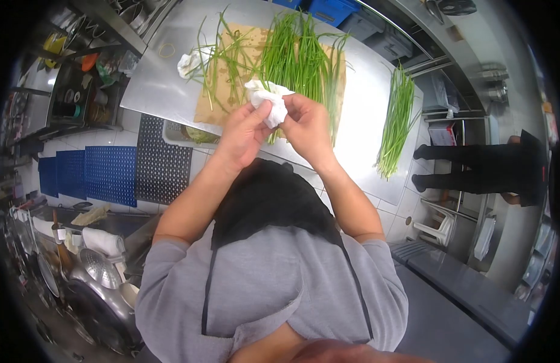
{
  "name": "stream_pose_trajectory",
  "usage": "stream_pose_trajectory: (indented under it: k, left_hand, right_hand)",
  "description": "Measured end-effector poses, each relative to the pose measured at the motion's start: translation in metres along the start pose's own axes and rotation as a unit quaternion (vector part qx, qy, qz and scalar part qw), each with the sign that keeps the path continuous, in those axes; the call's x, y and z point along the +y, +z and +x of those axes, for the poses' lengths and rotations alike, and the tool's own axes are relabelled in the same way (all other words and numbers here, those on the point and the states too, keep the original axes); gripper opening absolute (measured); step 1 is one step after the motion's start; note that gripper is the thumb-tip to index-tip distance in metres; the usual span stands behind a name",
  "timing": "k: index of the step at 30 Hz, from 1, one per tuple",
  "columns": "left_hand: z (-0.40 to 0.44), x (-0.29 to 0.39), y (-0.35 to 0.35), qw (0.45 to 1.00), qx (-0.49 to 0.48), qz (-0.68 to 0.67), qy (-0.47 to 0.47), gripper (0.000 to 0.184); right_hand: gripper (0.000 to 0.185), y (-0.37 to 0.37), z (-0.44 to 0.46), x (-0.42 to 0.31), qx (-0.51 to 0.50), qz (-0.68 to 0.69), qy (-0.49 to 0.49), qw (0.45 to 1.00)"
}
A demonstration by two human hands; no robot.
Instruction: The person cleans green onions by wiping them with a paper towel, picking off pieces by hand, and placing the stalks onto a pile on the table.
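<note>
A crumpled white paper towel (270, 107) is pinched between my two hands, above the near edge of the steel table. My left hand (247, 134) grips it with the thumb on top. The fingers of my right hand (307, 124) close on its right side. Whether anything is wrapped inside cannot be seen. Just beyond, a large heap of long green chives (295, 60) lies on a brown sheet (210, 107), with loose stalks (222, 66) scattered to the left. Another crumpled white paper towel (194, 62) lies at the sheet's left edge.
A separate chive bundle (396, 121) lies on the right part of the steel table (153, 81). A rubber band (167, 50) is at the far left. Below the table edge stands a grey tub (174, 133). Another person in dark clothes (483, 163) stands at the right.
</note>
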State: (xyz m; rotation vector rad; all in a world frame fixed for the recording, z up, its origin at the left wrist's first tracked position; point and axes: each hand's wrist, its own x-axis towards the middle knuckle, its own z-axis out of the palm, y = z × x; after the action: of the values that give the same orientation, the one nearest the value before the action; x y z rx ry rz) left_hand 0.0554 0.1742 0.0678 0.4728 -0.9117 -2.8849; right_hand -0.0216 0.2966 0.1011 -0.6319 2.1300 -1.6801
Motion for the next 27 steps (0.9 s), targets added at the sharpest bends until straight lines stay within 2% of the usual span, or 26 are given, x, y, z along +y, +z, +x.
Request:
stream_pose_trajectory:
  k: [2,5,8,11,14,20,27]
  left_hand:
    - [0.001,-0.005,0.004,1.0,0.007,0.009,0.019,0.027]
    - [0.006,-0.004,0.009,0.999,0.018,0.01,0.04,0.024]
    - [0.009,-0.004,0.013,0.998,0.045,0.001,0.045,0.022]
    - [0.011,-0.005,0.015,0.997,0.065,-0.015,0.048,0.02]
    - [0.009,-0.005,0.021,0.998,0.057,-0.01,0.033,0.02]
    - [0.016,0.007,0.021,0.998,0.051,0.019,0.015,0.024]
    - [0.033,0.04,0.024,0.996,0.069,0.04,0.046,0.026]
  right_hand:
    - [0.017,-0.003,-0.002,-0.008,0.026,-0.159,-0.07,0.984]
    - [0.02,-0.004,-0.005,-0.014,0.04,-0.235,-0.103,0.966]
    - [0.017,0.0,-0.008,-0.006,0.062,-0.187,-0.079,0.977]
    - [0.017,-0.002,-0.008,-0.008,0.027,-0.097,0.007,0.995]
    - [0.018,-0.011,-0.002,-0.004,0.005,-0.087,0.04,0.995]
    - [0.018,-0.029,-0.002,-0.016,-0.046,0.017,0.106,0.993]
    - [0.016,-0.06,-0.024,-0.025,-0.063,0.051,0.108,0.991]
